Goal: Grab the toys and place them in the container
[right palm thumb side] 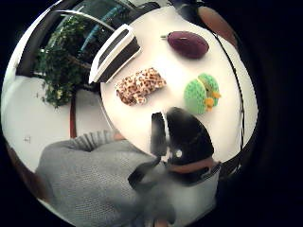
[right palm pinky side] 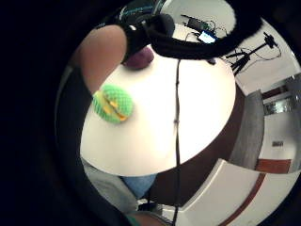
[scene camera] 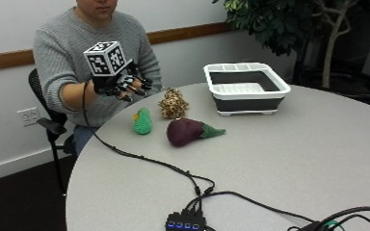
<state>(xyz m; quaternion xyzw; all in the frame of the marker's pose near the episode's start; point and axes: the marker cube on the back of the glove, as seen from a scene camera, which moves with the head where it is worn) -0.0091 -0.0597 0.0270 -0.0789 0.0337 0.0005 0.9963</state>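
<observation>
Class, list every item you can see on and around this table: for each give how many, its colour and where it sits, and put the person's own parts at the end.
green toy: 1, green with yellow, on the table nearest the gloved hand.
spotted toy: 1, tan with dark spots, between the green toy and the container.
purple toy: 1, dark purple with a green end, in front of the spotted toy.
container: 1, white rim, dark walls, no toy visible inside, at the table's far side.
table: 1, round, pale grey.
cable: 1, black, across the table from the glove.
plant: 1, green, behind the container.
right hand: 1, black glove, raised above the table edge, fingers loosely spread, holding nothing.
</observation>
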